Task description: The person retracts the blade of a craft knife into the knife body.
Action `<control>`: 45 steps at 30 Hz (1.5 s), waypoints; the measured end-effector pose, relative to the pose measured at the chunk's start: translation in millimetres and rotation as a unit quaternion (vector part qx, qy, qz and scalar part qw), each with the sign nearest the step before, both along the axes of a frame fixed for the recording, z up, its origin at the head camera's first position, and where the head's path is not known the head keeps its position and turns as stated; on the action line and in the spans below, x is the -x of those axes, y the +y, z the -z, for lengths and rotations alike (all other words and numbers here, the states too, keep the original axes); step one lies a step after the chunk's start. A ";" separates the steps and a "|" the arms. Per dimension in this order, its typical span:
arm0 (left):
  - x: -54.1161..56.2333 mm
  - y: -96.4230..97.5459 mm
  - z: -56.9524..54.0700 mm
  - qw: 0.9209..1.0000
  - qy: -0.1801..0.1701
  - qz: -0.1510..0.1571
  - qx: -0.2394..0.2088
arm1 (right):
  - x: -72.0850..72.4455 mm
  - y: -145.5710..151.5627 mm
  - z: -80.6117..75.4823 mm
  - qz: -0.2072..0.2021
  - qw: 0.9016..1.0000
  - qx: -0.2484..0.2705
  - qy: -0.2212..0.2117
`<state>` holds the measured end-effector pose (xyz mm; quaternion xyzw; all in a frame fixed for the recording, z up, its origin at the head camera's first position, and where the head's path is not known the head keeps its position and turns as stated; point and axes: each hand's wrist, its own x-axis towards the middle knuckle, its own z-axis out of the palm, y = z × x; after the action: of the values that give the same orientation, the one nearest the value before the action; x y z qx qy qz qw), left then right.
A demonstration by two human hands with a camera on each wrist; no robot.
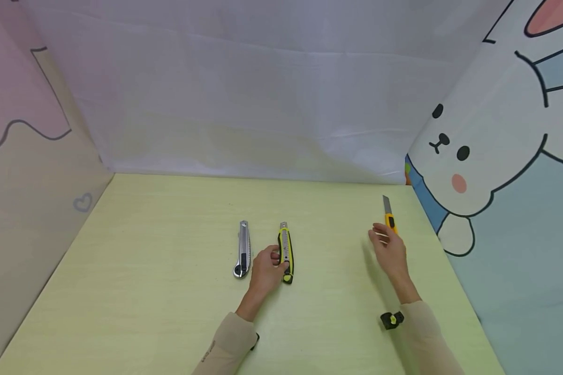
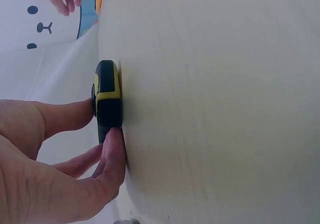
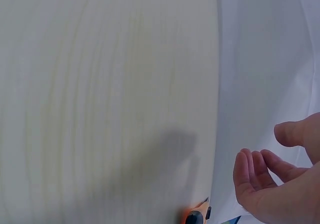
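Observation:
My left hand [image 1: 266, 271] pinches a yellow-green and black box cutter [image 1: 286, 255] that lies on the table. In the left wrist view the thumb rests on the slider side of this box cutter [image 2: 107, 91], and the fingers curl against its edge. Left of it lies a silver metal box cutter [image 1: 243, 250]. Over at the right, my right hand [image 1: 391, 255] hovers above the table with loosely bent fingers and nothing in them. Just beyond it is an orange box cutter [image 1: 391, 221] with its blade out, partly hidden by the hand in the head view.
The pale yellow table [image 1: 159, 291] ends at a white cloth backdrop [image 1: 253, 114]. A printed cloth with a cartoon rabbit [image 1: 497, 156] stands along the right edge. Another printed cloth [image 1: 37, 208] borders the left side.

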<state>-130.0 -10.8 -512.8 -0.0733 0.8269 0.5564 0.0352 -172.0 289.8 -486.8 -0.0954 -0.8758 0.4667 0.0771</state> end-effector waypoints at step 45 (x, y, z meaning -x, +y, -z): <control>-0.9 -1.2 -1.3 1.000 -0.010 0.006 -0.006 | 11.0 58.2 15.5 0.080 0.990 -0.052 -0.105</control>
<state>-129.1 -12.0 -511.5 -0.0739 0.8237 0.5603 0.0471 -183.0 348.0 -502.3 -0.2098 -0.8917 0.4001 0.0270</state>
